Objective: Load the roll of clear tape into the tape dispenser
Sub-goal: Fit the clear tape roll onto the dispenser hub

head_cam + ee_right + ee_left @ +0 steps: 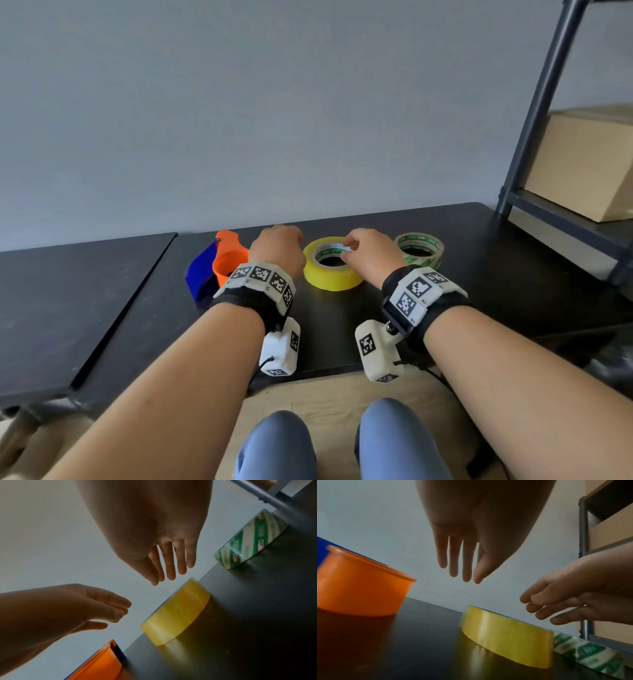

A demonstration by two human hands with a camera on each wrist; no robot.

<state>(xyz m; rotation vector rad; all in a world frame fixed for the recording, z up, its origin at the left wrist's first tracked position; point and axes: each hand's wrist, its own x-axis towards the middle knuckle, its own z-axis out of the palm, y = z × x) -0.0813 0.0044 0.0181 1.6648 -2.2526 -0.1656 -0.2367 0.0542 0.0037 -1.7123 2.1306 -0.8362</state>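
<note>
A yellowish translucent tape roll lies flat mid-table. To its right lies a second roll with a green printed core. The orange and blue tape dispenser sits to the left. My left hand hovers between the dispenser and the yellow roll, fingers straight, holding nothing. My right hand hangs over the yellow roll's right rim, fingers relaxed and empty.
The black table ends at a grey wall. A second black table adjoins on the left across a narrow gap. A dark metal shelf post and a cardboard box stand at the right.
</note>
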